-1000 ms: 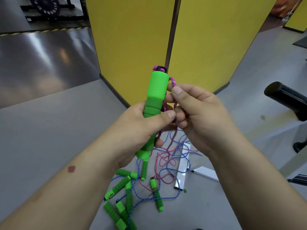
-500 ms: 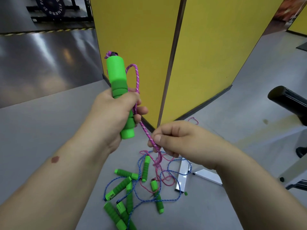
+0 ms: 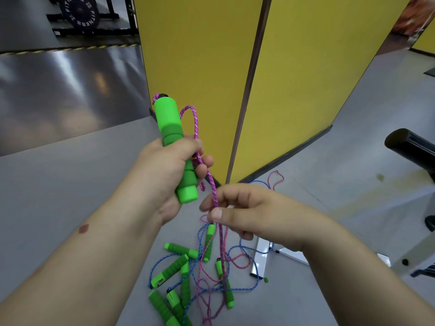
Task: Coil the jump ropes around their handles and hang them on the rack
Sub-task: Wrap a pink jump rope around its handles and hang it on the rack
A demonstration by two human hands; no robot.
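Overhead, "FITNESS" marks a weight plate [image 3: 80,14]; left hand [image 3: 164,175] grips green handle [image 3: 174,147], right hand [image 3: 244,212] pinches pink rope [image 3: 213,189].

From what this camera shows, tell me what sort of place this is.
Most likely a gym: a weight plate marked FITNESS stands on a rack, green-handled jump ropes lie piled on the grey floor, with yellow partition panels behind.

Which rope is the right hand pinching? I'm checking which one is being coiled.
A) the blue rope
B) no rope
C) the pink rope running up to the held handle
C: the right hand pinches the pink rope leading to the green handle the left hand grips.
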